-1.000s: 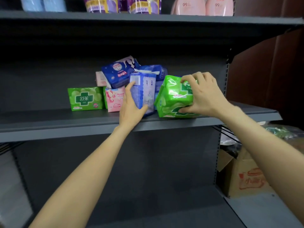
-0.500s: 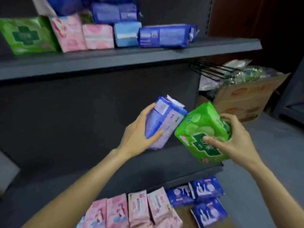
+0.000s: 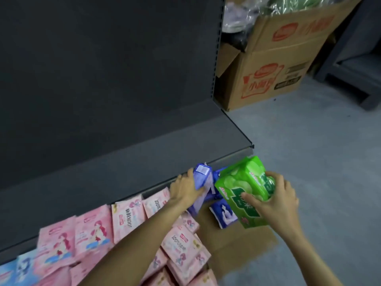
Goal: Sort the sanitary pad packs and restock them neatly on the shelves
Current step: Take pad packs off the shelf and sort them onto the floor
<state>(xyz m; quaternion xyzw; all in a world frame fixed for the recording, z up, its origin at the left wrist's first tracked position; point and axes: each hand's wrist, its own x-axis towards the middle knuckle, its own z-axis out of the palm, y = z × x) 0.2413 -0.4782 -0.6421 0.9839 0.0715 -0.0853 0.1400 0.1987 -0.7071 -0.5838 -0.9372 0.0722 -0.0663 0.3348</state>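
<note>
the right hand (image 3: 276, 201) has its grip around the green pack (image 3: 245, 188), the left hand (image 3: 185, 188) around the purple pack (image 3: 201, 186) — both packs point up-left, toward the bottom shelf (image 3: 127, 162) just beyond.

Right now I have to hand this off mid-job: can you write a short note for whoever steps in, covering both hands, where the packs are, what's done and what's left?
Left hand: grip on a light blue pack, held low by the bottom shelf.
Right hand: grip on a green pack, beside the blue one.
Neither pack is set down yet.
Below the hands: pink packs lined up and heaped at the shelf front, with dark blue packs on flat cardboard on the floor.
The bottom shelf holds nothing in view.
A cardboard box stands to the right.
Left: place both held packs with their own kind, then shelve the floor stock.
</note>
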